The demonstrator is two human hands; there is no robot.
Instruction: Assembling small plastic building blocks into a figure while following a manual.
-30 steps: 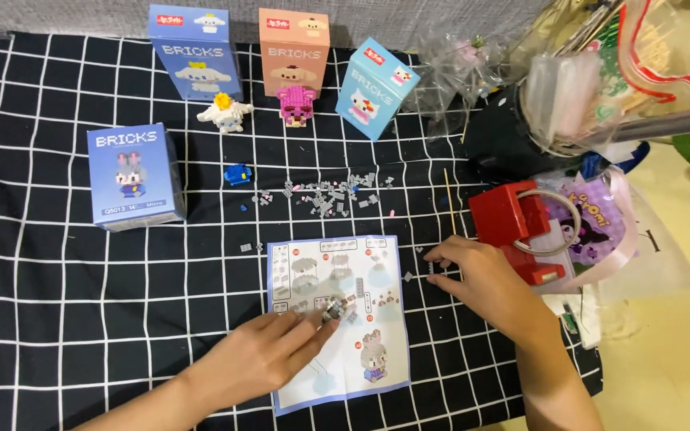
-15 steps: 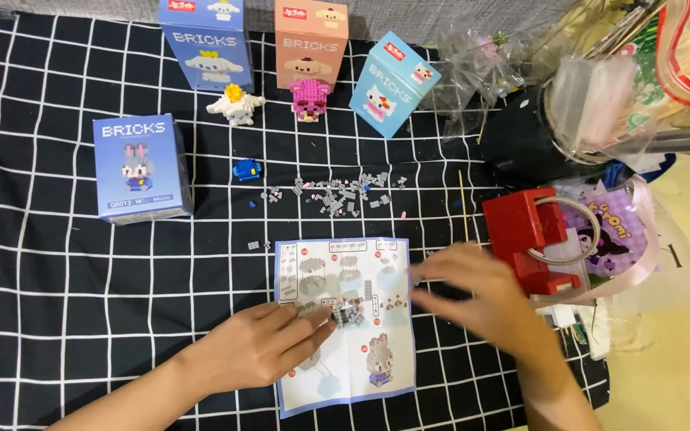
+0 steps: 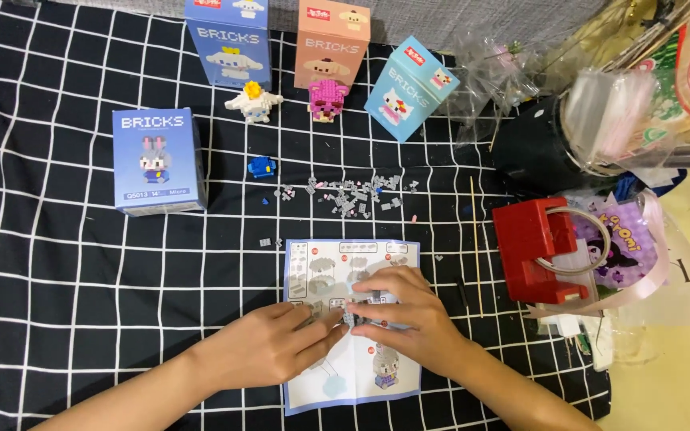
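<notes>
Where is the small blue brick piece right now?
In the head view, the small blue brick piece sits on the checked cloth, right of the purple-blue box, below the white figure.

The only view comes from a camera on the person's head, looking steeply down at a black cloth with white grid lines (image 3: 81, 319). It is fairly near. Both forearms enter from 6 o'clock; upright cardboard boxes stand at 12 o'clock.

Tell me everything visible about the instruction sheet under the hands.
The instruction sheet is thin, creased paper, pale with a light-blue border, printed with grey build-step pictures and a small figure near its bottom edge. It lies flat on the black checked cloth. The left hand and right hand rest on its middle, meeting over small grey pieces.
</notes>
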